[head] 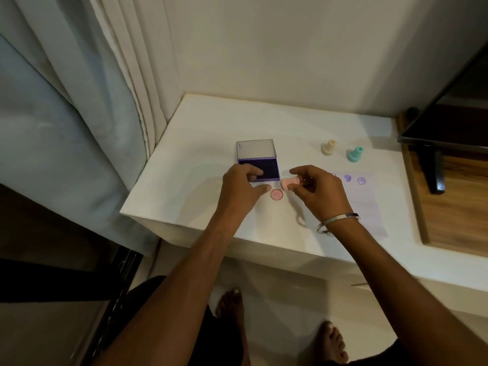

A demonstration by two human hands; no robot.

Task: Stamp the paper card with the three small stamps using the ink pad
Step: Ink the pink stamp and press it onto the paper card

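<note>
My right hand pinches a small pink stamp, tilted on its side just above the white table. The stamp's round pink cap lies on the table below it. My left hand rests on the front edge of the open purple ink pad, fingers on its near left corner; the lid stands up behind. A pale paper card lies to the right, partly under my right wrist, with purple prints along its top edge. A cream stamp and a teal stamp stand upright behind the card.
The white table sits in a corner between a curtain on the left and a wall behind. A dark screen on a stand and a wooden surface border the right side.
</note>
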